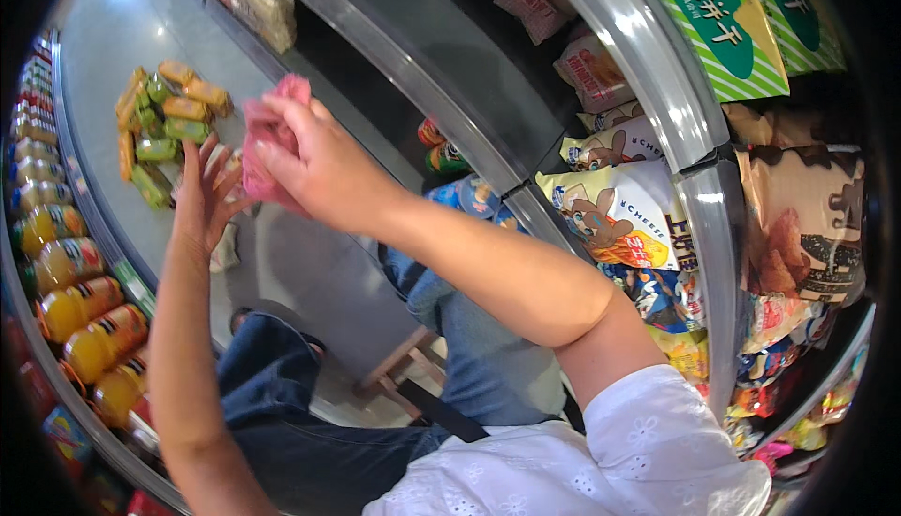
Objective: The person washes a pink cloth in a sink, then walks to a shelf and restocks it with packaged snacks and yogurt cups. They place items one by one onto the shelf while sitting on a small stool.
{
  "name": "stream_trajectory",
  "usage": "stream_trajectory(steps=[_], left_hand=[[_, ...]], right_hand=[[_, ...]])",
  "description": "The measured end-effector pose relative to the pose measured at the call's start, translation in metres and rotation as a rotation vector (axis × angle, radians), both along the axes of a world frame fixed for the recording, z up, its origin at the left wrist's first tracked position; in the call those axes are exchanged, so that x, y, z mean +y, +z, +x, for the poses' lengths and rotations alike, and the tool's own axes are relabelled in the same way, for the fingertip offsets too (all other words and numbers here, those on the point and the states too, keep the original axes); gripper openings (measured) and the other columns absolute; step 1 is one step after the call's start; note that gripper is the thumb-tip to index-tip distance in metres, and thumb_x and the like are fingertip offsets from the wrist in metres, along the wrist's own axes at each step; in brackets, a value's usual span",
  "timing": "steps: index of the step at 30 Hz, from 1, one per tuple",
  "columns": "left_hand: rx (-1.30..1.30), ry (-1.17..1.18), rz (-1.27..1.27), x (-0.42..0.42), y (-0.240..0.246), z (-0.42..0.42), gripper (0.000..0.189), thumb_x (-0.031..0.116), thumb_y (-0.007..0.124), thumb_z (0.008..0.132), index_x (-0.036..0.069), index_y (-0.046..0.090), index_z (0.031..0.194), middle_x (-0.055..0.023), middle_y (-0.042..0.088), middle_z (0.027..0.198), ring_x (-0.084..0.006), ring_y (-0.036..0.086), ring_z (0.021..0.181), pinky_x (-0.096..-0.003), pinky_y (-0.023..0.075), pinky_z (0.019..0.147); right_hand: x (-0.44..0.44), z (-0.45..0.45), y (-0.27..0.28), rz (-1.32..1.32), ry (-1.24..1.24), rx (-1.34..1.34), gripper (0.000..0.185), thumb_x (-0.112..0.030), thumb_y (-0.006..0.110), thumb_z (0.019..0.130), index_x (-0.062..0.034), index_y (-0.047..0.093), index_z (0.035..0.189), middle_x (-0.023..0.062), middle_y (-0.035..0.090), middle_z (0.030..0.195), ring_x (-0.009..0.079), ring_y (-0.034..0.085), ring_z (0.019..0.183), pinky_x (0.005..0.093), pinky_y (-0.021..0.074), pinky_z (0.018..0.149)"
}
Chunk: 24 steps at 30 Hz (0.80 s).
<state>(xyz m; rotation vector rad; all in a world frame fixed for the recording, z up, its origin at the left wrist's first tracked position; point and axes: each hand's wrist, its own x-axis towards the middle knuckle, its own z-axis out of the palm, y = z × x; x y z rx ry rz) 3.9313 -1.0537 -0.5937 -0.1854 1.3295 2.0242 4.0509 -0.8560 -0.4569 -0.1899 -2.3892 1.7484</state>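
My right hand (303, 157) grips a crumpled pink cloth (271, 136) at the middle left. Close beside it, my left hand (204, 199) has its fingers spread and holds nothing that I can see. Past the fingertips, several orange packets (186, 107) and green packets (158, 149) lie in a loose pile on the grey floor (91, 93). A pale item below the left fingers is partly hidden, so its kind is unclear. Another small pale object (225, 248) lies on the floor nearer to me.
Bottles of orange drink (105, 343) line a low shelf on the left. On the right, curved shelf edges (464, 129) front dark shelves with snack bags (619, 213) and green-striped cartons (725, 23). A wooden stool (401, 361) is by my legs. Wrapped packs (250, 2) sit at the top.
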Motion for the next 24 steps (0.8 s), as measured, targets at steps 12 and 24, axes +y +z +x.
stream_trajectory(steps=[12, 24], left_hand=[[-0.105, 0.077, 0.38, 0.072, 0.166, 0.081, 0.032, 0.031, 0.057, 0.096, 0.007, 0.059, 0.117, -0.008, 0.063, 0.1, -0.0194, 0.063, 0.086, -0.0315, 0.0543, 0.07], [0.645, 0.18, -0.288, 0.174, 0.117, 0.004, 0.035, 0.036, 0.065, 0.089, 0.002, 0.062, 0.099, -0.0101, 0.065, 0.094, -0.023, 0.063, 0.086, -0.0343, 0.0499, 0.077]], right_hand=[[0.202, -0.074, -0.017, 0.41, -1.158, 0.541, 0.046, -0.005, 0.067, 0.077, -0.0003, 0.054, 0.122, 0.0104, 0.062, 0.113, 0.0182, 0.058, 0.102, 0.0318, 0.0477, 0.088], [0.128, 0.004, -0.002, -0.376, -0.87, 0.312, 0.045, -0.012, 0.062, 0.088, -0.0015, 0.05, 0.13, 0.0108, 0.053, 0.124, 0.0185, 0.05, 0.115, 0.0317, 0.0401, 0.096]])
